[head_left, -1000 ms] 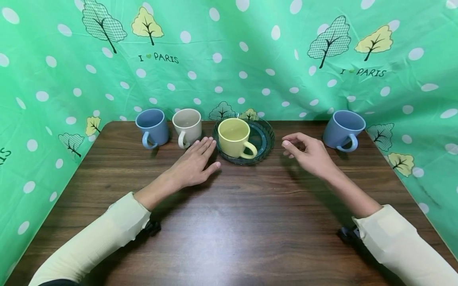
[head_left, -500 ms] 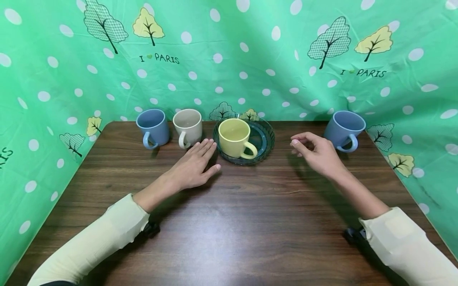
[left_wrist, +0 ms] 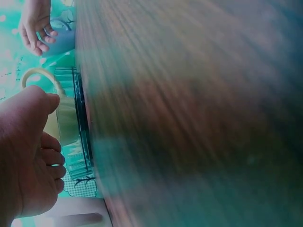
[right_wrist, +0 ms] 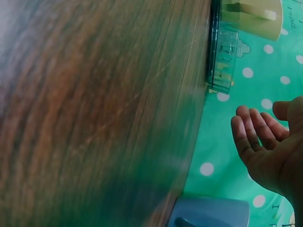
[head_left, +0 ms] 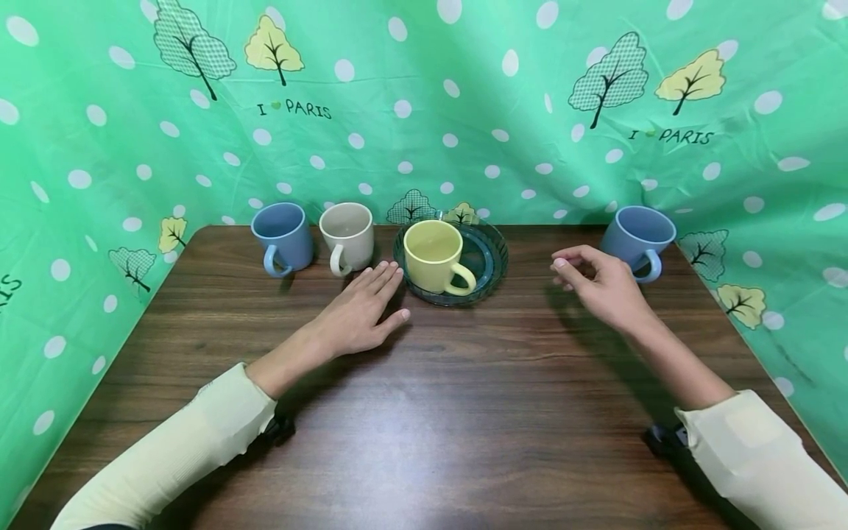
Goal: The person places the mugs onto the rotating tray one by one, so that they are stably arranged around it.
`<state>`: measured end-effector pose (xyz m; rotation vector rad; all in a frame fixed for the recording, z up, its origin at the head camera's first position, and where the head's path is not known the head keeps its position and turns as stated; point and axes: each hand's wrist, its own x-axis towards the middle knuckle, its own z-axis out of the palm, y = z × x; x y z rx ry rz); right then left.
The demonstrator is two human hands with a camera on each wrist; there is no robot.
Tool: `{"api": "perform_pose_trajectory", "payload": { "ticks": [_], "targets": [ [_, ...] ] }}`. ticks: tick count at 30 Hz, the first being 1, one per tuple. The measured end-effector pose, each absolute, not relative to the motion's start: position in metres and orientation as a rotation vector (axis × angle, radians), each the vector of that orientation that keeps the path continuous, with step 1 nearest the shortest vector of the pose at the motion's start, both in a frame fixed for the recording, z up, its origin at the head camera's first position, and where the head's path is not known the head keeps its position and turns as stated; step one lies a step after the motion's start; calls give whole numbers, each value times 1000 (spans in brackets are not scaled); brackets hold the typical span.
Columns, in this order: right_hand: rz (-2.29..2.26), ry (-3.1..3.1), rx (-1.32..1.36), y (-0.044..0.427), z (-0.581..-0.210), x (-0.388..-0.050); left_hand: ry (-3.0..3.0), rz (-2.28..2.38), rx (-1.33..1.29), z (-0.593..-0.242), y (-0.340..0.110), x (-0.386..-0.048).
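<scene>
A yellow mug (head_left: 432,258) stands in a clear glass dish (head_left: 492,276), left of its middle. My left hand (head_left: 361,309) is spread flat, palm down, just in front of the dish and the white mug (head_left: 347,228); whether it touches the table cannot be seen. My right hand (head_left: 603,287) hovers above the table with loosely bent fingers and holds nothing. Behind it and to its right is a blue mug (head_left: 639,232), its handle partly covered by the hand. In the right wrist view the right fingers (right_wrist: 253,130) are apart from the dish and the mug.
A second blue mug (head_left: 283,235) stands at the back left, beside the white one. The dark wooden table (head_left: 424,412) reaches back to a green dotted curtain (head_left: 424,110), which also hangs along both sides.
My right hand has moved to the right, away from the glass dish and closer to the right blue mug. The left hand has stayed almost still. The mugs have not moved.
</scene>
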<state>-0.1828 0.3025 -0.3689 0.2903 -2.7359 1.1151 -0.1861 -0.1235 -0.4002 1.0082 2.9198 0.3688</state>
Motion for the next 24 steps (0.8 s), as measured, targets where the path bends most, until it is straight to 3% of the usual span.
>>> {"api": "perform_pose_trajectory", "payload": {
  "ticks": [24],
  "targets": [
    [1073,-2752,194,319,-365,-185,2894,374,1053,-399,-122,-177]
  ]
}}
